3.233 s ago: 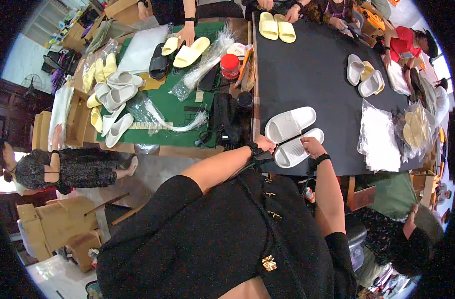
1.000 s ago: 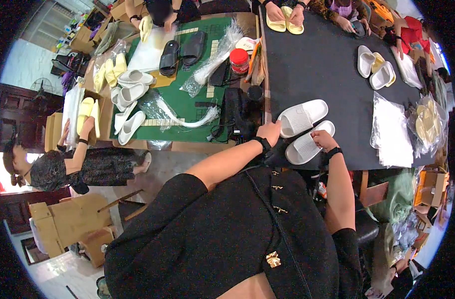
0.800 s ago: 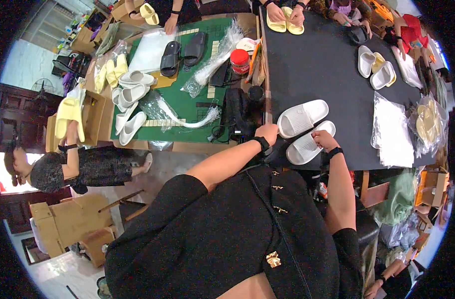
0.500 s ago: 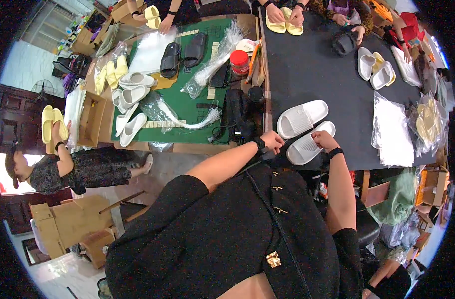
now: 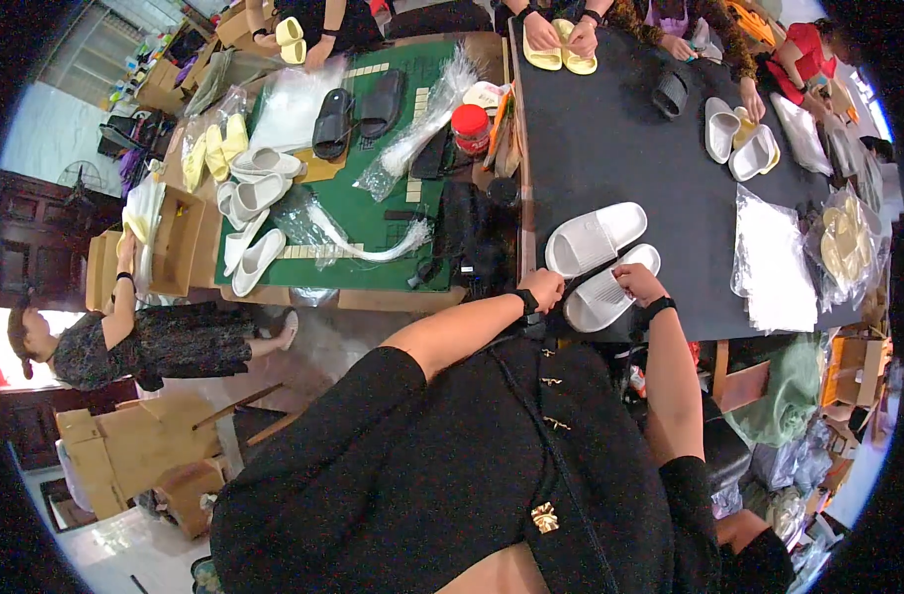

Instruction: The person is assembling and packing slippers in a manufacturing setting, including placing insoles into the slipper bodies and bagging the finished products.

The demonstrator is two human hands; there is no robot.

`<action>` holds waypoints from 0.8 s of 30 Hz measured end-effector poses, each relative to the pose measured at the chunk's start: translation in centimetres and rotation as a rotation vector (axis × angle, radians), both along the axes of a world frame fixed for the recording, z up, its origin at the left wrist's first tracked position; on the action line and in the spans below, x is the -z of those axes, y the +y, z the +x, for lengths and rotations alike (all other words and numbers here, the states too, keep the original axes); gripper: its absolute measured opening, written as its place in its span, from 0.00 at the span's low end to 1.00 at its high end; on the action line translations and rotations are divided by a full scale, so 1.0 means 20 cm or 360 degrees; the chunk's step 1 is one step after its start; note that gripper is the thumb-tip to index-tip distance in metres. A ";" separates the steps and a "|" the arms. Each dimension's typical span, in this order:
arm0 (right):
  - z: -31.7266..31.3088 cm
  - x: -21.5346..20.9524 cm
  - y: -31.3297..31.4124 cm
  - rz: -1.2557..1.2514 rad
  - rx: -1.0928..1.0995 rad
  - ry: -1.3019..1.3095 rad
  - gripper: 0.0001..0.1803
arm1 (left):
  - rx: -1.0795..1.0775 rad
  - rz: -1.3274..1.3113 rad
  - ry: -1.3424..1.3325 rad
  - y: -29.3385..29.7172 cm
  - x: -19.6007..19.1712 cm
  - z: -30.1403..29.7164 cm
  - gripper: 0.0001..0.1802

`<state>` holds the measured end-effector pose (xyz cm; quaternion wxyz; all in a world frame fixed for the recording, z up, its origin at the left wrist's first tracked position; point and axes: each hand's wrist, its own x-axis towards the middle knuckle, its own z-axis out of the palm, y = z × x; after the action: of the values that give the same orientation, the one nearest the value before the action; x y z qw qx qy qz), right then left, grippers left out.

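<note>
Two pale grey slide sandals lie side by side at the near edge of the black-topped table, the far slide [image 5: 599, 238] and the near slide [image 5: 601, 301]. Their ribbed straps are toward the left. My left hand [image 5: 544, 289] is closed at the table edge, beside the toe ends. What its fingers hold, if anything, is hidden. Over the near slide, my right hand [image 5: 640, 284] has its fingertips pinched together by the strap opening. Whatever is in that pinch is too small to make out.
White plastic bags [image 5: 774, 262] and bagged beige slides [image 5: 843, 243] lie to the right. On the green table [image 5: 373, 272] are more slides, bundled white ties [image 5: 402, 148] and a red-lidded jar [image 5: 470, 127]. Co-workers handle slides across the table. A person bends over a cardboard box [image 5: 180, 238] at left.
My hands stay at the slides, the fingers shifting slightly. At left, a person has lowered yellow slides to the box. Across the table, a co-worker has let go of a dark slide and reaches toward the pale pair.
</note>
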<state>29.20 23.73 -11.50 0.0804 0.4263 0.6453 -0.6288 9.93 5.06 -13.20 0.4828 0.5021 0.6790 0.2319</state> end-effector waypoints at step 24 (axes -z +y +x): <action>-0.17 -0.23 -0.57 0.0882 0.0032 0.0470 0.09 | 0.0210 -0.0103 -0.0788 0.08 0.03 -0.14 0.17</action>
<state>25.77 12.33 -6.95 -0.1398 0.3425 0.7926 -0.4847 7.14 6.61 -13.80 0.6642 0.4575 0.5129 0.2941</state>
